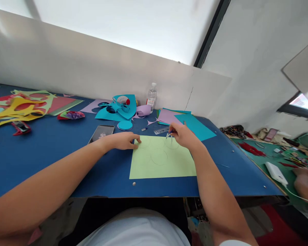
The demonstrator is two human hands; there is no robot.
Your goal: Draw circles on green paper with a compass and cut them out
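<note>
A pale green sheet of paper (161, 167) lies on the blue table, marked with faint pencil circles and arcs. My left hand (124, 140) rests at its upper left edge, fingers apart, the fingertips touching the paper. Near the sheet's upper right, my right hand (179, 134) pinches the top of a drawing compass (168, 135), whose legs point down at a drawn circle. Just beyond the paper are a clear ruler (161, 131) and a small blue-tipped item (144, 129). A phone (102, 131) lies left, partly behind my left forearm.
Cut turquoise paper (129, 111), a stack of turquoise discs (125, 125) and a water bottle (151, 97) stand toward the wall. Turquoise and lilac sheets (197, 126) lie right. Yellow scraps (20, 107) and a stapler-like red item (21, 127) are left. Another person's hand (304, 172) is at a green table.
</note>
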